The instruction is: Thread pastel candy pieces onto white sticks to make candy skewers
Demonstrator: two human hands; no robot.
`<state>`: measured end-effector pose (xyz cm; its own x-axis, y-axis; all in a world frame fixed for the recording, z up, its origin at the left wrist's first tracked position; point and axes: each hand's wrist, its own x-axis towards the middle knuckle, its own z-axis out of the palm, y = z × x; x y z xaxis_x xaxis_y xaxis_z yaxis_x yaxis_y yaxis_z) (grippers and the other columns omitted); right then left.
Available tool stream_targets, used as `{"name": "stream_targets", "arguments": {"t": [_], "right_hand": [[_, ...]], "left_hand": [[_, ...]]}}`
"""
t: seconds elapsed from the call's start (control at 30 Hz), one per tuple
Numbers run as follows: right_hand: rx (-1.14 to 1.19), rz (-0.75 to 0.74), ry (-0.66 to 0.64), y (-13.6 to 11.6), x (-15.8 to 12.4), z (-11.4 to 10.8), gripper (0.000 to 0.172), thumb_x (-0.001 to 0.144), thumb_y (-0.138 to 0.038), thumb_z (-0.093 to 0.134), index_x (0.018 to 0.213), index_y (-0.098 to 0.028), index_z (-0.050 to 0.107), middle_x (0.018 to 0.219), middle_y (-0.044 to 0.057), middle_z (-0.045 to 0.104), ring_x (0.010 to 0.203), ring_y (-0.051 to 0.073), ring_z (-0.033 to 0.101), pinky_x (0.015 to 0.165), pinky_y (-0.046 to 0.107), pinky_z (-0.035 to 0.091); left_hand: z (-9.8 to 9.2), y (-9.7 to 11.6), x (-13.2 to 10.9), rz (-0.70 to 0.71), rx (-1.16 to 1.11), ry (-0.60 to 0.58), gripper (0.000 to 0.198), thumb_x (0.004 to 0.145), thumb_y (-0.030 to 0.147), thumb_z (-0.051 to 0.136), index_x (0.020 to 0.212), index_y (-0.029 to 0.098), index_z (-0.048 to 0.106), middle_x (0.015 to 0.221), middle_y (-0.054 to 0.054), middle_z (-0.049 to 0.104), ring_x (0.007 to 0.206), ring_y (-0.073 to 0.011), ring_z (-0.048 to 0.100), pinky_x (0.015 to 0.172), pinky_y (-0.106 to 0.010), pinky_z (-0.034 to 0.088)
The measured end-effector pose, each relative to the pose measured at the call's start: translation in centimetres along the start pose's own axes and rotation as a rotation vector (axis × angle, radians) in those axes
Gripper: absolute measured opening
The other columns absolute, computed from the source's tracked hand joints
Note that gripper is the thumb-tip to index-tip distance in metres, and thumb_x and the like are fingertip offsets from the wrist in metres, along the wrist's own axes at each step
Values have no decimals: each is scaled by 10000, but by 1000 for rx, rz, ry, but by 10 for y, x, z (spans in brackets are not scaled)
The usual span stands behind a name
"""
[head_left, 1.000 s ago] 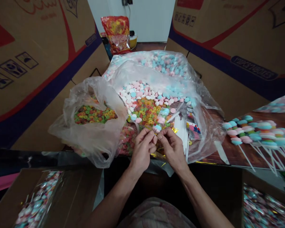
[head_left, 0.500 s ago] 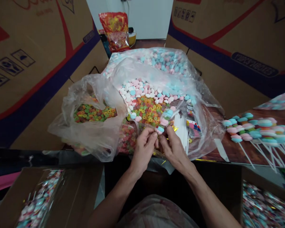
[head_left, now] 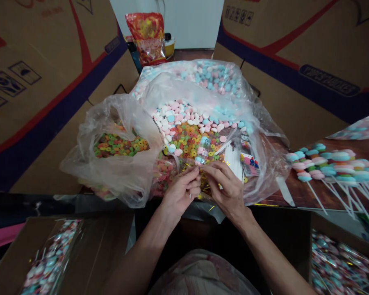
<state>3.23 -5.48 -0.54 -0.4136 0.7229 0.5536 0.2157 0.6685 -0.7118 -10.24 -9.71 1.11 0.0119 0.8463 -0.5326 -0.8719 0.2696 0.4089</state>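
A marshmallow candy skewer [head_left: 202, 150] in a clear printed wrapper points away from me, its pink and blue pieces showing. My left hand [head_left: 178, 191] is closed around its stick, whose white end shows below the fingers. My right hand [head_left: 225, 185] pinches at the lower end of the wrapper, fingertips touching the left ones; whether a tie is between them I cannot tell. Gold twist ties [head_left: 205, 185] lie under the hands. Beyond are gummy rings [head_left: 184, 138] and pastel marshmallows [head_left: 169, 119]. White sticks [head_left: 233, 157] lie beside my right hand.
Finished-looking skewers [head_left: 341, 164] lie at the table's right, near a white blade-like strip [head_left: 285, 191]. An open plastic bag [head_left: 117, 114] of gummy rings is on the left. Large cartons [head_left: 49, 82] flank the table. Boxes of wrapped candy skewers [head_left: 341, 258] stand below.
The wrapped skewer has turned more upright and shows more of its length beyond my hands. My right hand has come in, its fingertips closing at the wrapper's lower end beside my left fingers.
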Motion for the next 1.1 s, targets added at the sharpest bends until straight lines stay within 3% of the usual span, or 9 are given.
{"name": "stream_targets", "arguments": {"t": [0.1,0.23,0.4,0.5,0.57,0.7,0.87,0.97,1.1], "right_hand": [[-161,-217,-7,6,-1,-4,261,921,-118,543,1120,-230,669,1020,97,689,939,209,655,807,353,537],[-241,-252,33,3,-1,-1,203,926,-115,521,1070,-192,640,996,117,682,916,215,632,789,361,526],[-109,80,92,-15,2,8,153,953,-175,452,869,-196,579,797,57,598,754,183,564,709,332,477],[98,290,73,-26,6,1,158,961,-214,453,829,-207,541,783,16,566,726,154,548,678,293,453],[165,330,89,-31,8,-7,148,954,-220,467,829,-208,544,786,6,565,732,146,547,682,283,446],[118,261,157,-36,9,-20,138,946,-204,487,842,-209,577,798,13,580,746,150,555,707,288,451],[234,346,235,-33,-5,-31,130,926,-214,555,847,-208,658,816,18,647,761,158,592,714,284,467],[386,566,276,-29,-24,-42,182,932,-285,564,871,-201,714,704,-3,621,644,137,547,619,260,444],[449,782,354,-23,-60,-56,202,868,-368,652,838,-184,727,603,-19,544,532,113,438,495,241,353]], "left_hand": [[0,-1,-3,-58,-36,-11,206,677,128,807,781,110,630,617,53,497,392,39,282,361,-83,189],[4,-7,-8,-23,-16,-44,200,713,162,800,838,139,645,652,55,523,401,33,304,368,-86,200],[10,-10,-9,99,158,-59,224,736,325,804,865,190,683,769,11,623,641,-78,573,577,-179,469],[13,-7,-11,200,270,-141,319,795,501,711,901,201,711,914,-55,670,853,-177,627,700,-272,514],[13,-8,-14,311,356,-149,365,818,552,659,857,197,730,965,-77,671,936,-207,619,761,-299,516],[11,-14,-15,447,540,-17,307,805,506,696,836,206,750,938,-54,681,948,-190,605,861,-281,487],[21,-25,-7,349,706,-107,260,799,420,728,862,172,771,936,-69,703,953,-201,614,914,-311,473],[35,-41,-1,353,687,-86,218,748,333,774,888,166,776,899,-66,713,915,-198,628,867,-305,489],[58,-73,13,388,845,-135,135,705,261,779,675,170,684,715,-3,626,607,-111,542,582,-224,434]]}}
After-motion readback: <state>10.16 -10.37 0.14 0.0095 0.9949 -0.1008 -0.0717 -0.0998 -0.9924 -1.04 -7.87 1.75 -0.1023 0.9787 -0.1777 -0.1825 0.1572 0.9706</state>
